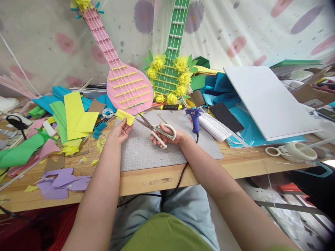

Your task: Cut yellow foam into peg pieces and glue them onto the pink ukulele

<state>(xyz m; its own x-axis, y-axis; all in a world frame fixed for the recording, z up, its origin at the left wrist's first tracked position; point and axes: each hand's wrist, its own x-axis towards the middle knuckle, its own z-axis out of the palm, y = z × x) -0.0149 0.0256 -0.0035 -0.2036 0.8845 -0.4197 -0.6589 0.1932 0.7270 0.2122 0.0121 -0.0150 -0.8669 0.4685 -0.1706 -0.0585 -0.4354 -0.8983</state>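
Observation:
My left hand pinches a small folded piece of yellow crepe paper above the left edge of the grey cutting mat. In my right hand is a pair of scissors with cream handles, fingers through the loops. Their blades are parted and point toward the yellow paper, close to its right end; I cannot tell whether they touch it. Behind the hands, a pink paper lute and a green one with yellow paper flowers lean against the backdrop.
Right of the scissors lies a blue glue gun, its black cable running over the table edge. Farther right are white sticks and a white board. Yellow sheets and purple scraps lie left. A utility knife lies behind the mat.

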